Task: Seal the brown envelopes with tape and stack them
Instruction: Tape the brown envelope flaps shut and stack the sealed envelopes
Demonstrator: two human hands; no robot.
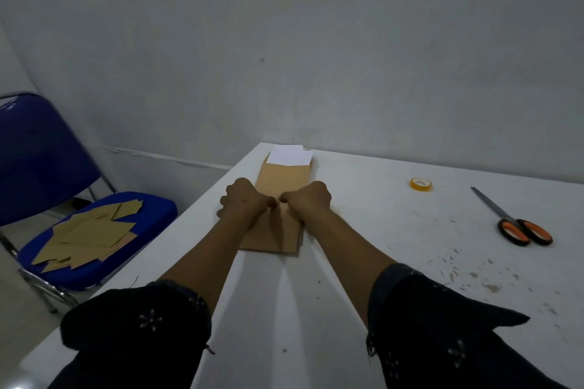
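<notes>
A stack of brown envelopes [282,181] lies lengthwise on the white table [363,246], with white paper [290,156] sticking out of the far end. My left hand [245,200] and my right hand [306,200] rest side by side on the top envelope. Both are curled, fingers bent down onto the paper, thumbs nearly touching in the middle. The envelope's near edge shows between my forearms. A small roll of yellow tape [421,183] lies on the table to the right, apart from both hands.
Orange-handled scissors [512,219] lie at the right of the table, beyond the tape. A blue chair [139,211] stands left of the table with several loose brown envelopes [88,232] on its seat. A grey wall rises behind the table.
</notes>
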